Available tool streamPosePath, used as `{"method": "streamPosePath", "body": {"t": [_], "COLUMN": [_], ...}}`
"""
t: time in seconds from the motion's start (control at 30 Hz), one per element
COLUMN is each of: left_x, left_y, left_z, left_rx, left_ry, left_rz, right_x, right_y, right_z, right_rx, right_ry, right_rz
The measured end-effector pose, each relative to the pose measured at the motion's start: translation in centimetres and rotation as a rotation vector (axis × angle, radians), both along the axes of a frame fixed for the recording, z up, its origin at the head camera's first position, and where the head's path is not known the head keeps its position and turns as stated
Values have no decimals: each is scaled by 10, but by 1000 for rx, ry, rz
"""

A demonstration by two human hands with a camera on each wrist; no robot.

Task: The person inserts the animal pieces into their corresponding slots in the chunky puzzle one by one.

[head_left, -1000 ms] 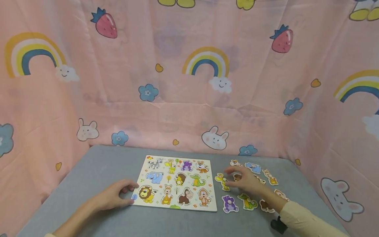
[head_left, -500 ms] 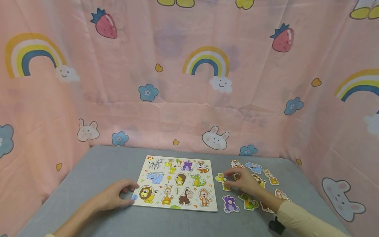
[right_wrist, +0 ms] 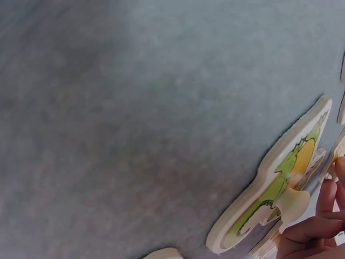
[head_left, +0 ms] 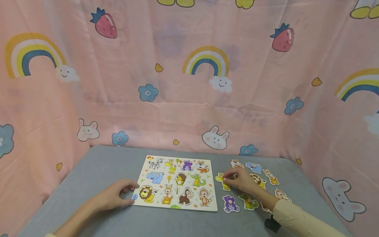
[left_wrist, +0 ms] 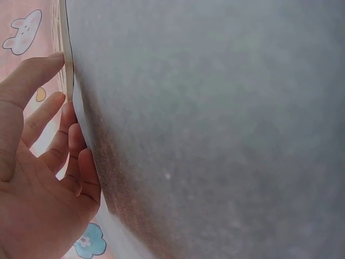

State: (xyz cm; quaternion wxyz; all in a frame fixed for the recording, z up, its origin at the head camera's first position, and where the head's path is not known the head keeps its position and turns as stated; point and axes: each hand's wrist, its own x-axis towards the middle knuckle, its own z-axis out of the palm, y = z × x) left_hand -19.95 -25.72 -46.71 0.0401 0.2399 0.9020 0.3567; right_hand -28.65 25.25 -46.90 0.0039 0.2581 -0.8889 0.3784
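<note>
My left hand (head_left: pixel 113 194) rests thumb and fingers against the left edge of a white animal puzzle board (head_left: pixel 211 207); the left wrist view shows the fingers spread along the board's thin wooden edge (left_wrist: pixel 69 65). To the right of the board, my right hand (head_left: pixel 244 181) pinches the knob of a giraffe puzzle piece (head_left: pixel 226 187) between thumb and index finger. The knob itself is hidden by the fingertips. Below that hand lies a green crocodile piece (head_left: pixel 248 202), whose pale round knob (right_wrist: pixel 292 205) stands out in the right wrist view.
Around the right hand lie a purple hippo piece (head_left: pixel 231 204), a blue elephant (head_left: pixel 253 168), a lion (head_left: pixel 259 181), a kangaroo (head_left: pixel 271 177), a monkey (head_left: pixel 282 195) and a tiger (head_left: pixel 237 163). A black object (head_left: pixel 272 223) sits under the right sleeve. A pink curtain (head_left: pixel 189 115) hangs behind the grey table.
The right thumb and index finger have closed together on the giraffe piece, and the right forearm has shifted slightly left. My left hand and the board have stayed put.
</note>
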Motion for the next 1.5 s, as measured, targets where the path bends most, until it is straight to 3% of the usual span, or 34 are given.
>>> {"method": "streamPosePath", "body": {"t": [0.5, 1.23, 1.5], "left_x": [0, 0, 0], "left_y": [2, 2, 1], "left_z": [-1, 3, 2], "left_rx": [-9, 2, -5], "left_ry": [-15, -17, -22], "left_rz": [7, 4, 4], "right_x": [-2, 3, 2], "right_y": [2, -21, -37], "right_z": [2, 26, 25], "right_rx": [-59, -100, -135], "right_ry": [-34, -36, -79], "right_rz": [-17, -106, -62]}}
